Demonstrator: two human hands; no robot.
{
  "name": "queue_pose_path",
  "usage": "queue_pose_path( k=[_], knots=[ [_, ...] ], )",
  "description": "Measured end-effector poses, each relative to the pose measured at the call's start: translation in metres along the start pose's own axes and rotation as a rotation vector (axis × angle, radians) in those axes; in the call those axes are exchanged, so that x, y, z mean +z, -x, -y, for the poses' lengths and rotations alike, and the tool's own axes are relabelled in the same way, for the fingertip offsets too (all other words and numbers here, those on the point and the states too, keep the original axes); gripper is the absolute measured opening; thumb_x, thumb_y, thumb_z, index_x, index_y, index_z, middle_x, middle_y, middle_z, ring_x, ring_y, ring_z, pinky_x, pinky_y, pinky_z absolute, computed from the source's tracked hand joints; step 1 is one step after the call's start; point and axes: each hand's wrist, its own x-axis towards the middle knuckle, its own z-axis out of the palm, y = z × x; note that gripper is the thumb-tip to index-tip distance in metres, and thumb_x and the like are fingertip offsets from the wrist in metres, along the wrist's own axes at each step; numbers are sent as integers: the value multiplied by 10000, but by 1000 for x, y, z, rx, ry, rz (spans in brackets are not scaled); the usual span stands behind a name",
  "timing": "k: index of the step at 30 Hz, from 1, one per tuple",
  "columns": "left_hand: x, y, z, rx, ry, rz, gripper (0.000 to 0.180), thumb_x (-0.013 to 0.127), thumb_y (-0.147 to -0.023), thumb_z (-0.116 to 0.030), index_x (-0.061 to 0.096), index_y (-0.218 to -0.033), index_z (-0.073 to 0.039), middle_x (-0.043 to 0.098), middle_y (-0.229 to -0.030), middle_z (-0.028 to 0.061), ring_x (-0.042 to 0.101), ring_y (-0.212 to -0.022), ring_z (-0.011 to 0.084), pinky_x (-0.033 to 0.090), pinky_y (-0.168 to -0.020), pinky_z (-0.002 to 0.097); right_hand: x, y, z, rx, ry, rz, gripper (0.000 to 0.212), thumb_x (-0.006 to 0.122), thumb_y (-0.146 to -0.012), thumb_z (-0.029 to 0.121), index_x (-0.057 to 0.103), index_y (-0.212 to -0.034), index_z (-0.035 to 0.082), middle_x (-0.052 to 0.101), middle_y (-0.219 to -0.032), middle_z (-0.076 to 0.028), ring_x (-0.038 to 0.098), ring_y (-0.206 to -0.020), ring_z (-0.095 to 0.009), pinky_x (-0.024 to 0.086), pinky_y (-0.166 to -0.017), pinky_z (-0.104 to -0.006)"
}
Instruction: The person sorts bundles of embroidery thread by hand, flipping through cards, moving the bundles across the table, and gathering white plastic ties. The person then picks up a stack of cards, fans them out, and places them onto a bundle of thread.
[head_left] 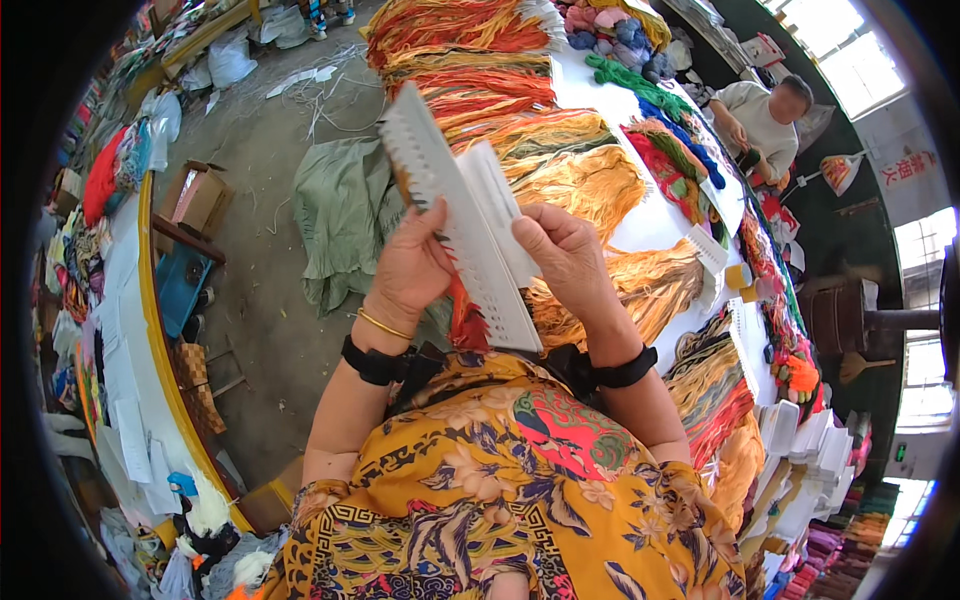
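In front of my chest I hold a long white card (457, 215) with a row of holes along its edge. My left hand (415, 262) is closed on its left side, with red and dark thread showing behind it. A smaller white card (492, 202) lies against the long one on the right. My right hand (566, 252) pinches that smaller card between thumb and fingers. Just beyond my right hand, bundles of golden-orange embroidery thread (580, 190) lie on a white table (660, 238). Part of the fingers of each hand is hidden.
Orange-red thread bundles (465, 88) stretch along the table's far end. A green sack (340, 215) lies on the floor to the left, near a cardboard box (193, 205). Opposite sits a person (765, 125) in a light top. White card stacks (805, 440) stand at the right.
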Motion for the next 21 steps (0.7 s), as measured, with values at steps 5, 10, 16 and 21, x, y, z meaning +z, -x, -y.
queue_pose_path(
  k=[5, 10, 16, 21],
  knots=[
    [-25, 15, -71, 82, 166, 263, 379, 444, -966, -208, 427, -1304, -38, 556, -1212, 157, 579, -1058, 242, 494, -882, 438, -21, 3, -37, 165, -196, -31, 297, 477, -970, 285, 597, -1034, 21, 624, -915, -11, 563, -800, -73, 464, -671, -221],
    [-19, 62, -197, -29, 460, 669, 566, 284, -991, -375, 55, -1489, -231, 81, -1540, 82, 156, -1389, 352, 209, -1092, 555, -62, 18, -88, 399, 7, 7, 253, 554, -916, 251, 623, -1011, 26, 639, -870, -11, 592, -771, -82, 482, -665, -229],
    [68, 11, -189, 8, 96, 660, 426, 342, -993, -333, 341, -1384, -166, 373, -1380, 119, 433, -1201, 368, 266, -1059, 563, -158, -10, -150, 343, 135, -226, 248, 611, -875, 237, 645, -959, 6, 619, -787, -1, 550, -706, -74, 452, -618, -244],
    [122, -85, -138, 207, -88, 370, 194, 365, -993, -226, 455, -1098, -90, 499, -927, 52, 517, -889, 168, 434, -855, 372, -276, -83, -209, 205, 450, -605, 271, 632, -807, 238, 661, -916, -8, 673, -758, -111, 632, -692, -186, 485, -657, -307]
  ],
)
